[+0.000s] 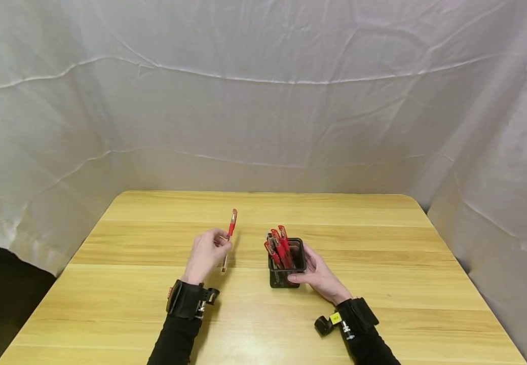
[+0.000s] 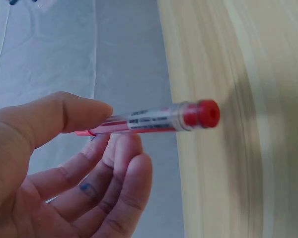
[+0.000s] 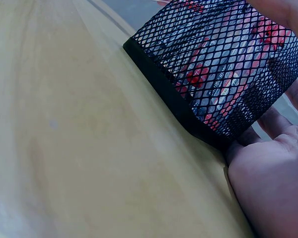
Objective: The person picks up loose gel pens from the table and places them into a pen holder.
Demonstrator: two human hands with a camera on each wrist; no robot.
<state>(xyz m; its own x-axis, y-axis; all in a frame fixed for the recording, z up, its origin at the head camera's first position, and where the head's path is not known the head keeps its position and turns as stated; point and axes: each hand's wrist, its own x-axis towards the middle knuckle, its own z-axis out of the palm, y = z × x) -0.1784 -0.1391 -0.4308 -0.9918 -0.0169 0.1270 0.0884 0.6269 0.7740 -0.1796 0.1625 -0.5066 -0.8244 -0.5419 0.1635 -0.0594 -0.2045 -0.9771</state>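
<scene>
In the head view my left hand [image 1: 206, 252] pinches a red gel pen [image 1: 231, 230] between thumb and fingers, above the table. The pen is tilted, its red cap end pointing away from me. Close up in the left wrist view, the clear barrel with a red end [image 2: 159, 119] sticks out past the thumb. My right hand [image 1: 320, 279] grips a black mesh pen holder [image 1: 284, 279] from its right side, thumb on the near face. Several red-capped pens [image 1: 279, 248] lean to the left inside it. Through the mesh [image 3: 218, 74] their lower parts show in the right wrist view.
The pen holder stands on a light wooden table [image 1: 108, 294]. Pale grey cloth [image 1: 263, 116] hangs behind the table and along its sides. A black area [image 1: 3, 289] lies beyond the table's left edge. Black cameras are strapped to both wrists.
</scene>
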